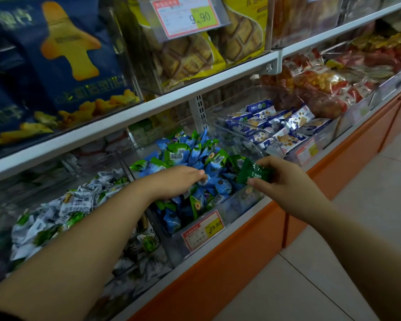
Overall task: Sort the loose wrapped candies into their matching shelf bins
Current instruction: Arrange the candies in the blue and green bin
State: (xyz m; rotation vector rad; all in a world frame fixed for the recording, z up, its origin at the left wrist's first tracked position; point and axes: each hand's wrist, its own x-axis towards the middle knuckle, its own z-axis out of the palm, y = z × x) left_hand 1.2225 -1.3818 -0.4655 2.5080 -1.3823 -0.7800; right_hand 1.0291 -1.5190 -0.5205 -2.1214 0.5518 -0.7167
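Observation:
A clear shelf bin (220, 218) in the middle holds a heap of blue and green wrapped candies (190, 156). My left hand (176, 179) reaches into that heap, its fingertips down among the blue wrappers; what they touch is hidden. My right hand (285, 181) hovers over the bin's right side and pinches a dark green wrapped candy (252, 173) between thumb and fingers. To the left, another bin holds white and green wrapped candies (63, 214).
A bin of blue and white snack packs (280, 128) stands to the right, with red and orange packets (329, 82) beyond. Price tags (203, 230) hang on the bin fronts. The upper shelf (195, 89) overhangs the bins. An orange cabinet front (241, 256) and tiled floor (310, 274) lie below.

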